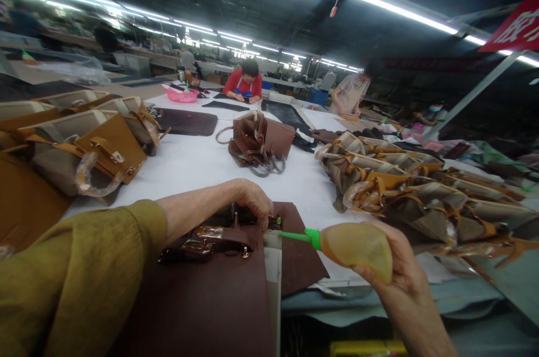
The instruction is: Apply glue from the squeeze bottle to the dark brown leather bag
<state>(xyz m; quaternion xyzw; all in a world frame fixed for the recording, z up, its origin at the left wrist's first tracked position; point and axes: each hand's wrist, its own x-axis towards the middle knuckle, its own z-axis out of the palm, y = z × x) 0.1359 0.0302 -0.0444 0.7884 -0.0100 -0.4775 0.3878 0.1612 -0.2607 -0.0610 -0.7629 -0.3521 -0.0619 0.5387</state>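
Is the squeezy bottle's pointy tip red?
No, the bottle in the right hand has a green tip, aimed at the dark brown bag.

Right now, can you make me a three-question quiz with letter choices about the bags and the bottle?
1. Where does the green nozzle point?
A. at the dark brown bag
B. at the pink basin
C. at the ceiling

2. What colour is the bottle?
A. blue
B. yellowish
C. black

3. What is the left hand doing?
A. waving in the air
B. resting on the bag
C. holding scissors

Answers:
1 A, the tip meets the dark brown bag by the left hand.
2 B, the body in the right hand looks amber-yellow.
3 B, the fingers press on the bag's top near the gold clasp.
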